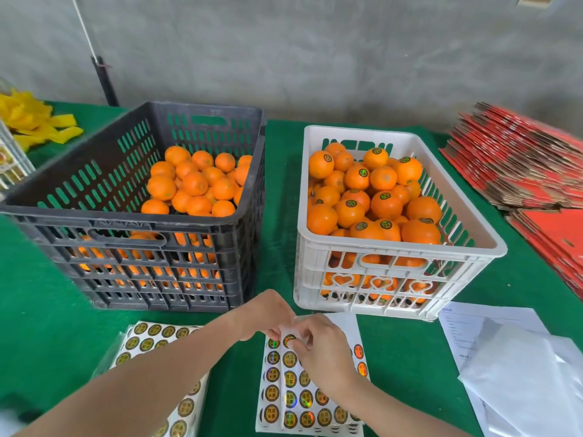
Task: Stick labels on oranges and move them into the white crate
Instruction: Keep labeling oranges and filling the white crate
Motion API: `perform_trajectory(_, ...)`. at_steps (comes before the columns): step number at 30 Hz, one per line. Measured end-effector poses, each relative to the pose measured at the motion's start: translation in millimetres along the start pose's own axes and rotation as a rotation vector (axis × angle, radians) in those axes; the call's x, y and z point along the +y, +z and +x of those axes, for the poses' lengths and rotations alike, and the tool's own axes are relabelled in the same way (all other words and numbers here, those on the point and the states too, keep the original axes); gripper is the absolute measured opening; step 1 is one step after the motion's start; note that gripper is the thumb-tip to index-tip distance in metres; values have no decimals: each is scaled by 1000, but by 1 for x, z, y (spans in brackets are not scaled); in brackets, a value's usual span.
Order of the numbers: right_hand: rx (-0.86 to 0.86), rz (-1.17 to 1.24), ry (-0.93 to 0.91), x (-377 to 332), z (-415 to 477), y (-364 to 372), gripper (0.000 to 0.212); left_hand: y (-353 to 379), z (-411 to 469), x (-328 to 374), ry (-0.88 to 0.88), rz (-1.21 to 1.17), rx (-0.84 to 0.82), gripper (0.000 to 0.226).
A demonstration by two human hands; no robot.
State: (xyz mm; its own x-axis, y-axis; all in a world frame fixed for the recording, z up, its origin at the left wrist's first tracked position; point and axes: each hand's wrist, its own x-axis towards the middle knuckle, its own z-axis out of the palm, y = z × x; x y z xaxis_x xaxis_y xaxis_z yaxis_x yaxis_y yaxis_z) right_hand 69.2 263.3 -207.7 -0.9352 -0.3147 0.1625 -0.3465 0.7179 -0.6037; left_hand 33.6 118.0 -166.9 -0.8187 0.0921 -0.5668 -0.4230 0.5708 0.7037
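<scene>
While the left hand (268,313) pinches the label sheet (303,395) edge back, the right hand (321,345) pinches one label (288,340); best peeled slowly, adhesive untouched.

We find no legible text. Characters on the round labels (272,374) and print on the white sheet (467,326) are too small to read.

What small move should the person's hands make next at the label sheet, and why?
Probably peel the round label free of the label sheet: the right hand pinches it at the sheet's top, while the left hand bends back the sheet's edge. Unlabelled oranges wait in the black crate.
</scene>
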Motion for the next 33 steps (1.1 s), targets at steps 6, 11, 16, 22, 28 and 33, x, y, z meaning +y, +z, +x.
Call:
perform_trajectory(6,-13,67,-61,-2,-2,4,13,1,6,-4,48,108,-55,20)
perform_trajectory(11,52,126,-206,-9,-5,-5,18,2,14,-13,211,381,28,33)
perform_trajectory(16,178,293,-304,-50,25,-56,11,-13,0,-8,476,543,186,22)
perform_trajectory(22,390,370,-517,-113,88,-103,6,-88,-70,44,1058,344,562,14)
perform_trajectory(28,259,409,-495,-156,152,-92,7,-183,-84,64,807,91,678,13)
perform_trajectory(33,93,260,-469,-180,204,-67,17,-269,-27,63,296,340,569,29)
